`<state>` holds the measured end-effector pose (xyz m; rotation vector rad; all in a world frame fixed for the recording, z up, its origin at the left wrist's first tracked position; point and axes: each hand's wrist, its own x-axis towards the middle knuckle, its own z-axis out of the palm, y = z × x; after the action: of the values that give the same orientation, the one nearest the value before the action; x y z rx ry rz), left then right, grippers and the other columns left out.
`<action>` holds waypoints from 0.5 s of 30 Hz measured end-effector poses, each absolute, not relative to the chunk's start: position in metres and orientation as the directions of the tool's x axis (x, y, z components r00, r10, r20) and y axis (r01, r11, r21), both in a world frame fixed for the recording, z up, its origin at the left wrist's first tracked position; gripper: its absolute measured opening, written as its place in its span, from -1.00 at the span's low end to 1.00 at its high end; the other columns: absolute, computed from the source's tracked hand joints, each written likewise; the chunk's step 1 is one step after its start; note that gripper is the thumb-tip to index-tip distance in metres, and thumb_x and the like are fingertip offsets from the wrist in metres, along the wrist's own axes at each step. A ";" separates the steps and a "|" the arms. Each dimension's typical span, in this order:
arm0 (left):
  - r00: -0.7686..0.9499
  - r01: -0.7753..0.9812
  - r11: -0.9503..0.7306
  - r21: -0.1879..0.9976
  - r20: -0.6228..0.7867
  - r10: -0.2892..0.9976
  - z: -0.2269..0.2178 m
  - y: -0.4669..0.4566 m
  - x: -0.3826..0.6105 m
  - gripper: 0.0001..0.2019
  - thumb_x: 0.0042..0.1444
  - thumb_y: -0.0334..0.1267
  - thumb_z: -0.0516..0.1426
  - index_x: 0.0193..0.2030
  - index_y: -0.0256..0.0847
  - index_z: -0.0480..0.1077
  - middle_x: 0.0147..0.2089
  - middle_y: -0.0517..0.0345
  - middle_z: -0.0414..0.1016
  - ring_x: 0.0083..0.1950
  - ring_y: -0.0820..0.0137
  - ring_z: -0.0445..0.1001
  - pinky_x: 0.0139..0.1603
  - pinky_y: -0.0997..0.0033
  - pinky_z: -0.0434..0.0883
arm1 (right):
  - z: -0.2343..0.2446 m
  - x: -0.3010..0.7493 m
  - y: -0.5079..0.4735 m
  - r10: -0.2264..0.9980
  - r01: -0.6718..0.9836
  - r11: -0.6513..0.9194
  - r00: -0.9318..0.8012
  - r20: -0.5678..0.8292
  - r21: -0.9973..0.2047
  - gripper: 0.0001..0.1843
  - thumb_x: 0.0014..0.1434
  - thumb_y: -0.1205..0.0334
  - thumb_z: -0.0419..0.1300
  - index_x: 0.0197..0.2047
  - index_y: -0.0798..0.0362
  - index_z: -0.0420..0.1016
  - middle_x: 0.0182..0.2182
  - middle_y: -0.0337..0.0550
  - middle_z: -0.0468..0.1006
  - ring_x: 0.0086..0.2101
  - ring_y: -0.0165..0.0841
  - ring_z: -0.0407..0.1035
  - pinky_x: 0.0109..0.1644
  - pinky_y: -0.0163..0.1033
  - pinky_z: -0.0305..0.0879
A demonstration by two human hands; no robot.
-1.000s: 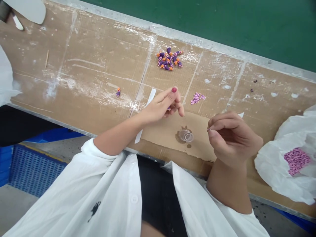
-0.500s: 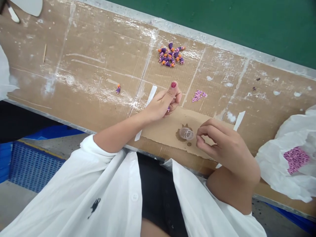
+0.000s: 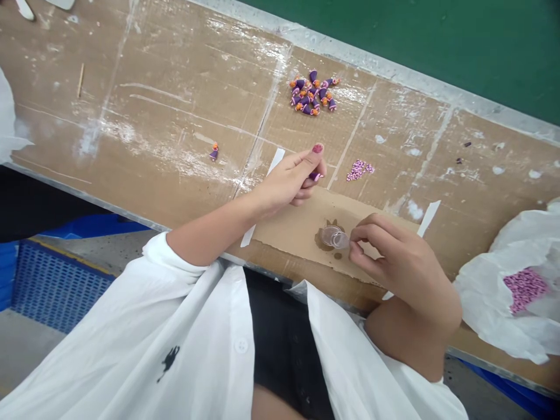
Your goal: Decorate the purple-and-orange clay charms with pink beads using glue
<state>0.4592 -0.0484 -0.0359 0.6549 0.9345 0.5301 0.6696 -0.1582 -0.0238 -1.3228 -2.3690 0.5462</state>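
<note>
My left hand (image 3: pixel 292 178) is curled over the cardboard-covered bench (image 3: pixel 166 116), thumb and fingers pinched on a small purple piece (image 3: pixel 315 175). My right hand (image 3: pixel 394 256) is closed in a pinch at the edge of a small clear round cap (image 3: pixel 333 237) that sits on a glue-stained spot. What the right fingers hold is too thin to make out. A heap of several purple-and-orange pieces (image 3: pixel 312 93) lies beyond the left hand. A small cluster of pink beads (image 3: pixel 359 170) lies just right of it.
One stray purple-and-orange piece (image 3: pixel 214 151) lies to the left. A white plastic bag (image 3: pixel 503 291) holding pink beads (image 3: pixel 525 287) sits at the right. A thin wooden stick (image 3: pixel 80 80) lies far left. A green surface (image 3: pixel 437 41) borders the bench's far edge. A blue crate (image 3: pixel 52 286) stands below.
My right hand has come down and left from mid-air to the clear cap. My left hand has stayed nearly in place, its fingers now closed tighter on the purple piece.
</note>
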 end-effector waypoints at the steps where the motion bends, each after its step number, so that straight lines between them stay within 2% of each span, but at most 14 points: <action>1: 0.503 -0.128 0.706 0.697 -0.567 0.652 -0.034 -0.048 0.459 -0.65 0.48 -0.15 0.04 -0.36 -0.25 0.24 -0.53 0.41 0.05 -0.64 0.72 0.04 -0.60 0.68 -0.08 | -0.022 0.670 -0.158 0.868 0.709 0.477 -0.474 0.151 -0.519 -0.82 0.35 0.44 0.14 -0.24 -0.04 0.28 -0.37 -0.24 0.43 -0.44 -0.42 0.34 -0.42 -0.31 0.25; 4: 0.558 -0.089 0.737 0.670 -0.580 0.594 -0.030 -0.047 0.457 -0.86 0.42 -0.46 0.04 -0.22 -0.27 0.32 -0.47 0.39 0.17 -0.59 0.71 0.17 -0.58 0.68 0.07 | -0.019 0.670 -0.158 0.890 0.697 0.453 -0.390 0.237 -0.555 -0.77 0.30 0.50 0.18 -0.24 -0.05 0.30 -0.38 -0.25 0.43 -0.43 -0.41 0.36 -0.42 -0.28 0.26; 6: 0.598 -0.069 0.723 0.687 -0.552 0.581 -0.031 -0.047 0.456 -0.84 0.38 -0.57 0.01 -0.15 -0.30 0.36 -0.44 0.37 0.24 -0.56 0.70 0.26 -0.56 0.66 0.16 | -0.019 0.669 -0.156 0.890 0.689 0.456 -0.343 0.300 -0.563 -0.75 0.26 0.53 0.21 -0.24 -0.04 0.32 -0.39 -0.26 0.42 -0.45 -0.41 0.37 -0.42 -0.27 0.26; 10: 0.642 -0.108 0.614 0.782 -0.416 0.643 -0.041 -0.047 0.455 -0.87 0.43 -0.44 0.02 -0.12 -0.32 0.39 -0.42 0.30 0.37 -0.56 0.65 0.36 -0.58 0.62 0.20 | -0.021 0.667 -0.153 0.867 0.648 0.495 -0.322 0.380 -0.578 -0.70 0.20 0.57 0.25 -0.26 -0.05 0.35 -0.42 -0.27 0.42 -0.50 -0.41 0.35 -0.51 -0.27 0.24; 15: 0.706 -0.088 0.453 0.887 -0.265 0.657 -0.048 -0.048 0.450 -0.81 0.38 -0.20 0.19 -0.10 -0.31 0.49 -0.43 0.27 0.44 -0.52 0.64 0.38 -0.51 0.64 0.26 | -0.022 0.664 -0.152 0.860 0.660 0.489 -0.256 0.442 -0.570 -0.72 0.16 0.57 0.27 -0.30 -0.04 0.38 -0.43 -0.27 0.42 -0.54 -0.44 0.27 -0.55 -0.26 0.21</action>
<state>0.4503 -0.0477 -0.0477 1.0053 0.6527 0.5021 0.6642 -0.1520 -0.0225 -1.2503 -2.0048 0.3495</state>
